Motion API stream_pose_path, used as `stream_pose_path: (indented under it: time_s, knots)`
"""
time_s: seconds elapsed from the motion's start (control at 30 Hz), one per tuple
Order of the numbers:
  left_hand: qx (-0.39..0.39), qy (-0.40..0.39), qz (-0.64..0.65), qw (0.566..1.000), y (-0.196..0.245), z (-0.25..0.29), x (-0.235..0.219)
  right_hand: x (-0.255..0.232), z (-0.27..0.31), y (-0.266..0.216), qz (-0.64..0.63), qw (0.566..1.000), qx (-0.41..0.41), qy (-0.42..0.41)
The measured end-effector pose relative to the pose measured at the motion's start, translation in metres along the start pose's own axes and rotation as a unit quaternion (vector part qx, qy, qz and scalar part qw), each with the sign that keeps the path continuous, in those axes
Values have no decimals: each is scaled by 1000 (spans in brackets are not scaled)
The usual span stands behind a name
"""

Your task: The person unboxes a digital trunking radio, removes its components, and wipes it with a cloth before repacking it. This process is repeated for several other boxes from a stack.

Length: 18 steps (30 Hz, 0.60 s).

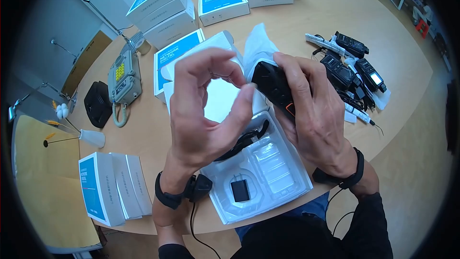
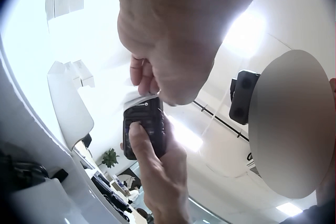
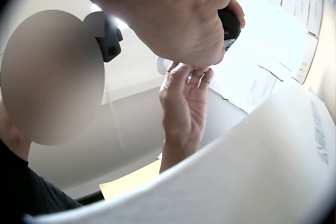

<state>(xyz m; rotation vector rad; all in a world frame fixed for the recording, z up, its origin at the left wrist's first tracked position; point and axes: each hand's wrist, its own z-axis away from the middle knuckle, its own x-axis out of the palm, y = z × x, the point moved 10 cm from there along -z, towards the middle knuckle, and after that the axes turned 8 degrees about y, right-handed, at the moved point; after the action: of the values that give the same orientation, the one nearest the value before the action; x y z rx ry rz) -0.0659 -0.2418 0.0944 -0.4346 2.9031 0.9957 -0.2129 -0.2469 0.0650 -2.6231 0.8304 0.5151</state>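
My right hand [image 1: 316,115] grips a black handheld radio [image 1: 273,84] with an orange mark; the left wrist view shows its thumb across the front of the radio [image 2: 144,129]. Thumb and index finger of my left hand [image 1: 206,110] meet at the radio's edge, where they appear to pinch a pale film [image 2: 137,101]; the contact is partly hidden. A white plastic sleeve [image 1: 258,43] lies behind the radio. Below both hands is an open box with a white tray [image 1: 287,187], holding a black plug adapter [image 1: 240,190] and a black cable [image 1: 239,144].
Stacked white-and-blue boxes [image 1: 167,29] stand at the back, with more boxes [image 1: 115,187] at front left. A desk phone [image 1: 124,76], a black pouch [image 1: 97,104] and a white vase [image 1: 92,138] are on the left. Several radios [image 1: 352,45] and cables lie at right.
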Motion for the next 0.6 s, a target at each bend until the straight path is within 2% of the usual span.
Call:
stream_pose_path:
  time_s: [0.03,0.1,0.13,0.17,0.23,0.27,0.3,0.37,0.4,0.5,0.6]
  knots:
    - [1,1,-1,1000,2,0,-1,1,0,0,-1,1000,-1,1]
    - [-65,-31,-22,997,-9,3,1,1,1,0,2,1000,1,8]
    - [-98,-7,-43,994,-13,4,-1,1,0,-1,1,1000,-1,8]
    - [-98,-6,-43,994,-8,4,-3,-1,0,-2,6,1000,-7,13]
    - [-141,-59,-100,983,-11,8,3,-2,1,-2,9,1000,-14,17]
    - [-95,-36,-131,986,-5,6,0,-3,2,-4,18,999,-26,24]
    - [-95,-35,-132,986,-4,6,0,-3,2,-6,26,998,-39,32]
    - [16,-49,-251,967,16,4,4,-3,3,-6,27,998,-43,36]
    - [15,-50,-251,967,16,4,5,-3,3,-6,30,998,-46,40]
    - [118,-59,-366,921,29,5,14,-1,4,-6,-5,999,-23,22]
    - [146,-64,-368,916,36,7,20,1,6,-2,-36,999,1,20]
